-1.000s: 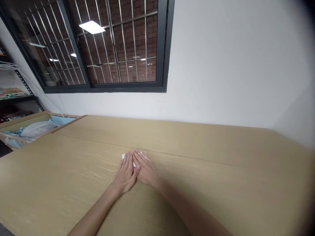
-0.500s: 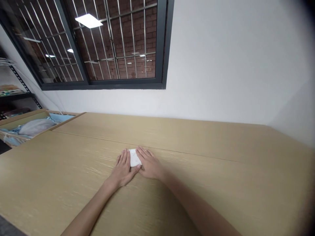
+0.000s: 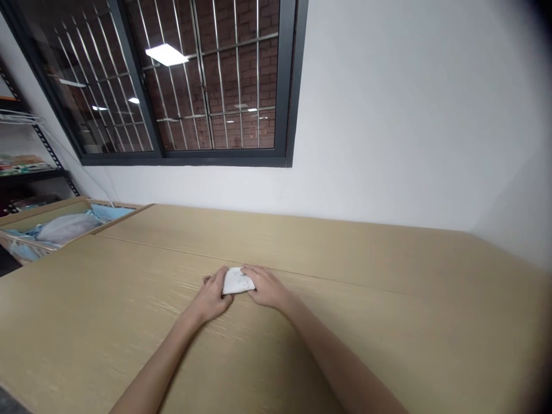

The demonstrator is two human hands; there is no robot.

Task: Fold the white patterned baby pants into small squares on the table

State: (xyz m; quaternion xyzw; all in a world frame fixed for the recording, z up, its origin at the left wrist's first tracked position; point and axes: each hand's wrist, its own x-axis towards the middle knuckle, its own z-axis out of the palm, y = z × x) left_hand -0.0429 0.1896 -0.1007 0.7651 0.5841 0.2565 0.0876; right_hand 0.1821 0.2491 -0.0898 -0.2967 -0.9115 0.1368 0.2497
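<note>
A small folded white cloth (image 3: pixel 238 281) with faint dark marks sits on the wood-coloured tabletop (image 3: pixel 142 322), just on the near side of a seam. My left hand (image 3: pixel 214 294) grips its left edge, with the thumb below and the fingers curled over the side. On the opposite edge, my right hand (image 3: pixel 266 286) holds the cloth with fingers over the top and the thumb at the lower corner. The fingertips of both hands are partly hidden behind the cloth.
A wooden-sided bin (image 3: pixel 125 215) with a pale bundle and blue cloth (image 3: pixel 71 225) adjoins the table's left end. Shelving (image 3: pixel 30 172) stands beyond it. Behind the table rise a white wall (image 3: pixel 388 115) and a barred window (image 3: pixel 215 158).
The hands were pressed flat over the cloth's sides; now their thumbs have parted and their fingers grip its edges. More of the cloth shows. The view has tilted slightly up.
</note>
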